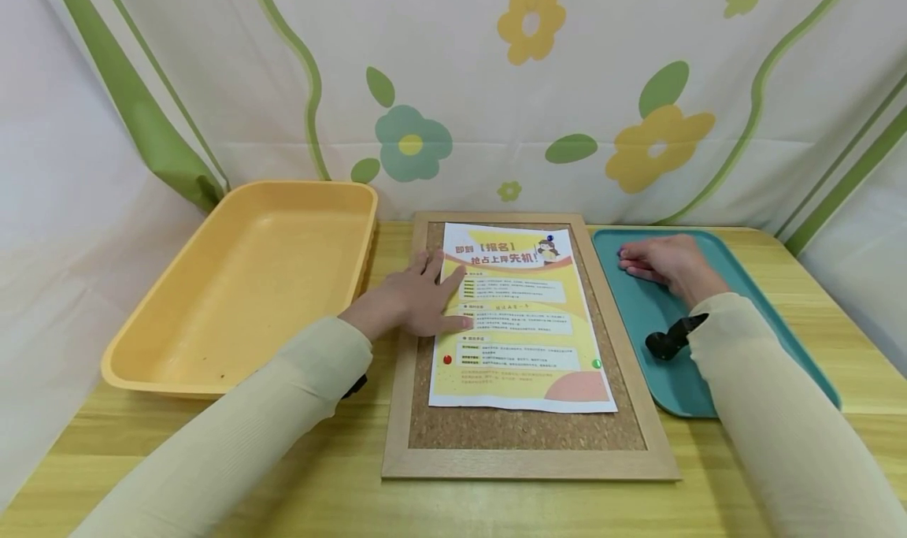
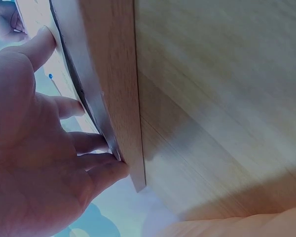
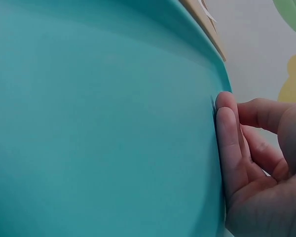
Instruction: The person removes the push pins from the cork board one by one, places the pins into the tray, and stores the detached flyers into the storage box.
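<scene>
A printed poster sheet (image 1: 520,380) lies on a wood-framed cork board (image 1: 524,432). My left hand (image 1: 425,294) rests spread on the sheet's left edge and the board's frame; the left wrist view shows its fingertips touching there. A blue pushpin (image 1: 549,238) is at the sheet's top right, a red pushpin (image 1: 447,359) at its lower left and a green pushpin (image 1: 597,363) at its lower right. Over the teal tray (image 1: 683,392), my right hand (image 1: 662,262) pinches a small purple pushpin (image 1: 621,252), mostly hidden by the fingertips.
An empty-looking yellow tray (image 1: 241,286) stands left of the board on the wooden table (image 1: 340,475). Behind everything hangs a flowered curtain (image 1: 482,89). The teal tray sits close along the board's right side.
</scene>
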`<action>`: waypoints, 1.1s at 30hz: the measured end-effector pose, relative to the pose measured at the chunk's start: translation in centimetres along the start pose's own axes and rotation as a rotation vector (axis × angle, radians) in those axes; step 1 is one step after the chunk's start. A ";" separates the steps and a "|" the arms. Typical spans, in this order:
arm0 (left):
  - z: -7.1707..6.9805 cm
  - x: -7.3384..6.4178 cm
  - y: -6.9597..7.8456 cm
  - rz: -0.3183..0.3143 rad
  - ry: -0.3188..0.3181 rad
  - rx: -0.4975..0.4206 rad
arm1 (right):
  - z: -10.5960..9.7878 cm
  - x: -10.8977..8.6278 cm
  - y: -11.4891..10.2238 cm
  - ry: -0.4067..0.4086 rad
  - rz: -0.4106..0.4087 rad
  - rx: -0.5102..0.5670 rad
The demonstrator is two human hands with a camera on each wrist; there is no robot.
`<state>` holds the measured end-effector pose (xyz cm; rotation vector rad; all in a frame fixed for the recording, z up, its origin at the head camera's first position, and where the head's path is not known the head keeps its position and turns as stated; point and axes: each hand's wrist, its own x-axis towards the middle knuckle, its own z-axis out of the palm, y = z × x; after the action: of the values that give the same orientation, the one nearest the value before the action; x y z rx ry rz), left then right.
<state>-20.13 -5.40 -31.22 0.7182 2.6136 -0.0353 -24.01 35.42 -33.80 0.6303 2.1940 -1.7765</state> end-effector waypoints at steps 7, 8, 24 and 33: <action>-0.1 -0.1 0.0 -0.003 -0.003 -0.002 | 0.1 0.0 0.2 -0.010 -0.012 -0.001; -0.1 -0.2 -0.1 -0.004 -0.002 -0.003 | 0.1 0.0 0.2 -0.009 -0.015 -0.011; 0.0 0.0 -0.1 0.001 0.005 -0.008 | 0.0 0.2 0.7 0.009 -0.038 -0.069; 0.0 0.0 0.1 0.002 0.005 0.010 | -0.1 0.1 0.9 0.008 -0.053 -0.066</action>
<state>-20.08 -5.34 -31.19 0.7258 2.6189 -0.0460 -23.62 35.71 -34.58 0.5712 2.2843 -1.7220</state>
